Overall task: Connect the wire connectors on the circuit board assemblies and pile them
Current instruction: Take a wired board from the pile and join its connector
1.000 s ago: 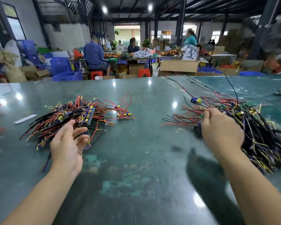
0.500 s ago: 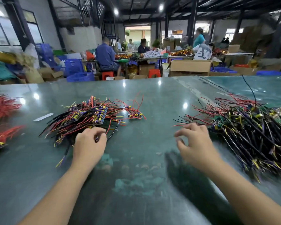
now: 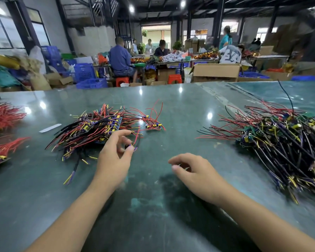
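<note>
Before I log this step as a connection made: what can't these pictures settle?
- Head view: left hand pinches wire ends; fingers hide any connector.
- Right hand: curled fingers hide whether it holds anything.
- Right pile: cut by frame edge.

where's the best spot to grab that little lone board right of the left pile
Probably by the board body itself, pinched across its edges from the near side. It lies flat on the table apart from the pile, and its red wires arch up behind, so pulling those risks snagging.
</note>
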